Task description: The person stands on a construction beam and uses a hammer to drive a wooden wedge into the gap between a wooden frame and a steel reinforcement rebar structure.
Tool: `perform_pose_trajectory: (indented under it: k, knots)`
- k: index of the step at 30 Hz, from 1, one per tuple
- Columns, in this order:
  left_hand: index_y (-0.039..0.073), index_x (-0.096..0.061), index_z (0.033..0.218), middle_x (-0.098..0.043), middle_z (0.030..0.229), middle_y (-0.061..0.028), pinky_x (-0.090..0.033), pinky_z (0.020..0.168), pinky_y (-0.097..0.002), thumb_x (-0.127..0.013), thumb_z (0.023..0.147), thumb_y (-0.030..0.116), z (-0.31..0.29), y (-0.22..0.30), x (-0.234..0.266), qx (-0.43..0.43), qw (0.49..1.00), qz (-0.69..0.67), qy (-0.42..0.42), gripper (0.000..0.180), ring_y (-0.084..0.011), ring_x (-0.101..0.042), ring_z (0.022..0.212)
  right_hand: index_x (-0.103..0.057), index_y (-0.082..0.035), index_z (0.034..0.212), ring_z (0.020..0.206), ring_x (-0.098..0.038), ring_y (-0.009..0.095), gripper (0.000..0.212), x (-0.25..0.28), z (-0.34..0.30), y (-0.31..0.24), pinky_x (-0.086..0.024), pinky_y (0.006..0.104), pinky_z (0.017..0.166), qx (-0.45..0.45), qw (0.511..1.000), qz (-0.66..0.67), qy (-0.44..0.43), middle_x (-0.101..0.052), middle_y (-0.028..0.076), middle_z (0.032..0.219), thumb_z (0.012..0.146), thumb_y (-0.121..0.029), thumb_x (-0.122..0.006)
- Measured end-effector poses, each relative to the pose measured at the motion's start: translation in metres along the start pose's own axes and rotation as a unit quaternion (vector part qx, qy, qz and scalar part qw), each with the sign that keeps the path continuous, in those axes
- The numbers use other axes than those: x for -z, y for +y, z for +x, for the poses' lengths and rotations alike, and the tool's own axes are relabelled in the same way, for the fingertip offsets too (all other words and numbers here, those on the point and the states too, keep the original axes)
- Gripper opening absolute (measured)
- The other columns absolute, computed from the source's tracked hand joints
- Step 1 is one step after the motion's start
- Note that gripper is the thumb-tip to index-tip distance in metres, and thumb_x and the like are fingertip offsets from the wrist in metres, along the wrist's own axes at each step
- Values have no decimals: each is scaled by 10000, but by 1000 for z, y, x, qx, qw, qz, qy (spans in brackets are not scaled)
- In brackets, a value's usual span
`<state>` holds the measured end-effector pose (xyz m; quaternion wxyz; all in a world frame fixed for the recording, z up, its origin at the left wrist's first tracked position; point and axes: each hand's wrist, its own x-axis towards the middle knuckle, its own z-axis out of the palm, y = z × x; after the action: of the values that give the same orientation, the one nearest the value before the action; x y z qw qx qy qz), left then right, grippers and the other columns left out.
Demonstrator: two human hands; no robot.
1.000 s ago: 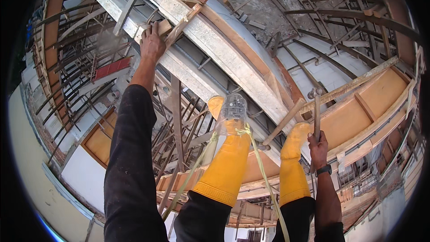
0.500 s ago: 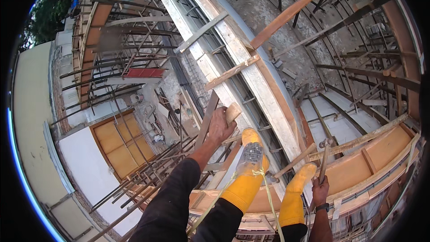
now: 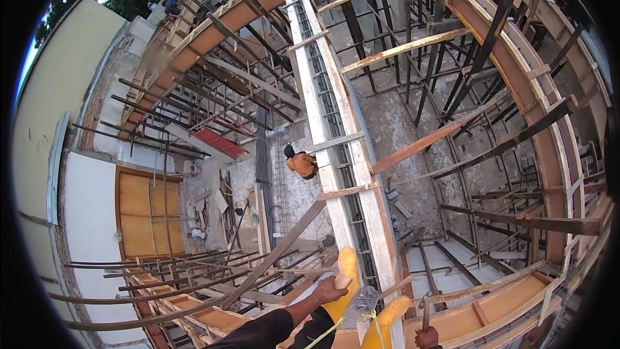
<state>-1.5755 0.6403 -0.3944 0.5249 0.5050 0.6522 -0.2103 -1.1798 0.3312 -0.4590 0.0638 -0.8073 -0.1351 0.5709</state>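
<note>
My left hand point(image 3: 329, 291) is closed on a short wood block point(image 3: 343, 280), just beside my left yellow boot point(image 3: 347, 264). My right hand point(image 3: 426, 338) grips a hammer point(image 3: 425, 307) by its handle, head up, to the right of my right yellow boot point(image 3: 394, 310). Both boots stand on the white-edged boards of a long formwork beam point(image 3: 321, 178) with steel rebar point(image 3: 336, 126) running inside. Between my legs hangs a clear plastic bag point(image 3: 363, 299), tied with pale green string point(image 3: 329, 333). A short wooden stick point(image 3: 395, 286) crosses the beam by my right boot.
Wooden cleats point(image 3: 349, 192) span the beam ahead. A slanted brace point(image 3: 278, 252) rises to its left side. Far below, a person in orange point(image 3: 300, 163) is on the ground at left. Curved formwork point(image 3: 510, 307) joins at right, above dark props and a deep drop.
My view has swung upward, so more of the beam shows and the person below has come into sight. Both hands sit lower in the picture, still holding the wood block and the hammer.
</note>
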Motion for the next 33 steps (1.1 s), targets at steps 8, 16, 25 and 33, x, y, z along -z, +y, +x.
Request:
perform_pose_trajectory:
  k: [8,16,25,33]
  knots:
    - [-185,-424,1361,-617,1297,-336,-484,1053,-409,-771,699,514,-84,-51,8,87,986,-139,42,1023,-406,-628,1214,-676,-73,763,422,-564,226,230,41,-124,-33,-446,383,387,32,995,-98,-11,-579,27,533,910,-247,-711]
    - [-113,-492,1388,-659,1275,-290,-491,1043,-420,-800,703,537,-202,-36,23,100,983,-120,99,993,-394,-653,1184,-679,-65,950,736,-660,228,207,79,-167,-73,-532,381,601,6,988,-147,-39,-686,75,806,955,-270,-653]
    - [57,-745,1151,-746,1100,-216,-543,900,-433,-773,678,697,-271,-62,41,-53,960,-224,159,797,-361,-718,1037,-659,-55,1084,930,-663,222,243,89,-185,-73,-544,381,723,247,902,-351,42,-706,82,962,969,-265,-616]
    - [-185,-564,1259,-674,1194,-339,-547,961,-445,-798,613,729,-323,-75,23,69,950,-276,126,1144,-435,-691,1104,-668,-16,929,690,-658,210,250,123,-194,-129,-532,370,579,75,941,-328,-44,-690,85,787,935,-261,-718]
